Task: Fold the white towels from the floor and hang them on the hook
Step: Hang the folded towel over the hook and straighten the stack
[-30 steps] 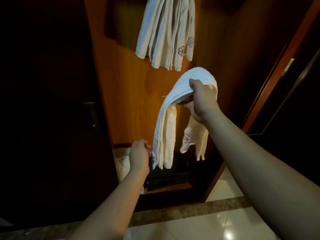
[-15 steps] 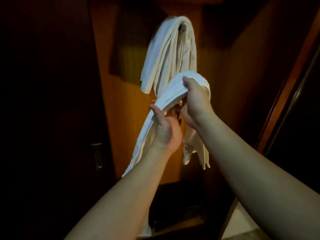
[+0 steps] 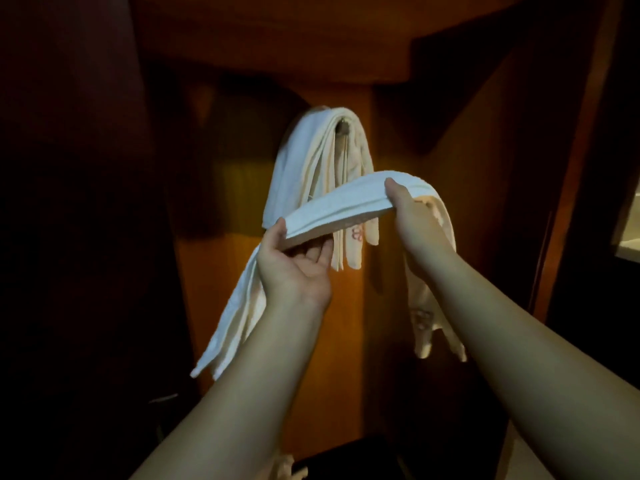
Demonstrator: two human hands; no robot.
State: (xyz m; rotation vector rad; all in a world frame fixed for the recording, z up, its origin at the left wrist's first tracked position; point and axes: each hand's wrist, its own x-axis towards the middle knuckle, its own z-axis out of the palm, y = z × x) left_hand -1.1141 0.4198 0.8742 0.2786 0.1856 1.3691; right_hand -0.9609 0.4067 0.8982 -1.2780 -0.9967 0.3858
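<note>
Both hands grip our folded towel (image 3: 341,207): left hand (image 3: 294,263) pinching at 8 o'clock, right hand (image 3: 412,213) clenching at 3, ends dangling free. At 12 o'clock, just behind, hung towels (image 3: 311,161) cover the hook (image 3: 343,128) on the wood panel (image 3: 214,258).

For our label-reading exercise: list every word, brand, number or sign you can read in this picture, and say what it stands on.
No readable text anywhere.
Hanging white towels on the wall hook: pinkish embroidered motif near the lower ends, no legible letters.
Folded white towel held by the left hand and right hand: faint motif on its right hanging end, too blurred to read.
</note>
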